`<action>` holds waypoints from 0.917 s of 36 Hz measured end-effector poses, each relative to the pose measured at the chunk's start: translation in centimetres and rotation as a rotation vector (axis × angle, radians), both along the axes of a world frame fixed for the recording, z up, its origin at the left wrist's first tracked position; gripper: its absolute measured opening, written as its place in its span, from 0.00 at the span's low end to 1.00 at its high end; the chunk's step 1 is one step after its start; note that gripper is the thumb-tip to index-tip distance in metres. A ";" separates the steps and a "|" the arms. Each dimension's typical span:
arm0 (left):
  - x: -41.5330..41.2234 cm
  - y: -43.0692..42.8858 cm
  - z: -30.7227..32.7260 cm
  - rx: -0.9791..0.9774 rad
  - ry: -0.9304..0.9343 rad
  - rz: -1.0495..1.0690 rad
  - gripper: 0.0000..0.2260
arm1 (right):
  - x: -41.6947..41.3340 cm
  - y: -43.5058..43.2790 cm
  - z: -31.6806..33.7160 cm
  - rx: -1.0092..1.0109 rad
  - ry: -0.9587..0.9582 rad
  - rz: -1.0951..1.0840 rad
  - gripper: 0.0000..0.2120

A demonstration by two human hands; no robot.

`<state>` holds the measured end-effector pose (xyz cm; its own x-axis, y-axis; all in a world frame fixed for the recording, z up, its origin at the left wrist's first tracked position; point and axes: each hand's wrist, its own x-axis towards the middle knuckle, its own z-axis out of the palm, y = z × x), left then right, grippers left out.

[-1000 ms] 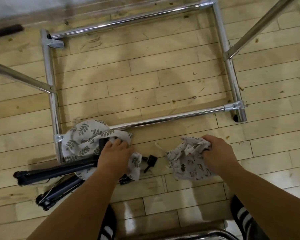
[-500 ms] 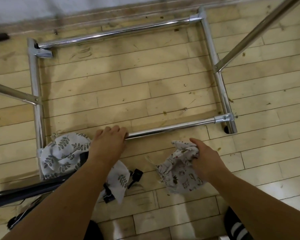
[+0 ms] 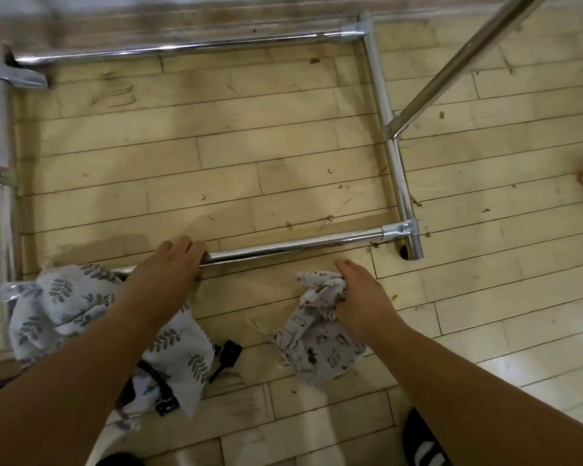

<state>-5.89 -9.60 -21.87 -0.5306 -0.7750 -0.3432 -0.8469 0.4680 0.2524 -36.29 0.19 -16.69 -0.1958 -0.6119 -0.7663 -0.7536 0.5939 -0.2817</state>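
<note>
Left hand (image 3: 172,264) has moved off the leaf-print cloth (image 3: 64,304) and curls over the rack's near chrome bar (image 3: 300,245); right hand (image 3: 360,297) clutches a bunched printed cloth (image 3: 320,338) on the floor (image 3: 283,163) just short of it. Wiping looks imminent, which calls for lifting that cloth onto the bar. The bar's left end and some black gear (image 3: 229,351) lie part-hidden under the leaf-print cloth

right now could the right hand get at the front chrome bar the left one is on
Probably yes: only bare floor lies between the right hand and the front chrome bar, though it grips the printed pouch.
</note>
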 end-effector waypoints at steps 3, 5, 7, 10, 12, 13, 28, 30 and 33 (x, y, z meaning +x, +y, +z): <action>0.3 0.0 -0.2 0.008 0.021 -0.004 0.10 | 0.1 0.2 -0.1 -0.002 0.001 -0.009 0.35; 0.4 0.1 -0.3 -0.013 0.035 -0.011 0.11 | 0.1 0.3 -0.1 -0.008 0.006 -0.037 0.36; 0.4 0.0 -0.5 -0.016 0.038 -0.011 0.11 | 0.0 0.3 0.0 -0.016 0.016 -0.102 0.36; 0.5 0.0 -0.7 -0.023 0.039 -0.019 0.11 | -0.4 0.5 0.1 -0.026 0.055 -0.164 0.37; 0.5 0.0 -0.7 -0.022 0.029 -0.030 0.11 | -0.9 0.6 -0.1 -0.040 0.091 -0.185 0.39; 0.4 -0.1 -0.7 -0.011 0.024 -0.016 0.11 | -1.1 0.6 -0.3 -0.044 0.107 -0.195 0.40; -0.3 -1.4 0.2 0.112 0.020 0.086 0.10 | -3.4 -2.0 -1.0 -0.090 0.164 -0.286 0.36; -0.3 -1.6 0.1 0.129 0.008 0.096 0.10 | -3.6 -2.2 -1.1 -0.085 0.174 -0.274 0.34; -0.5 -1.8 0.1 0.141 -0.015 0.107 0.10 | -3.7 -2.5 -1.2 -0.074 0.190 -0.255 0.31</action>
<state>-6.38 -11.37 -21.77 -0.4419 -0.7702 -0.4599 -0.8940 0.3362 0.2961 -40.02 -2.29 -17.86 -0.4856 -0.5776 -0.6562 -0.6263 0.7536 -0.1998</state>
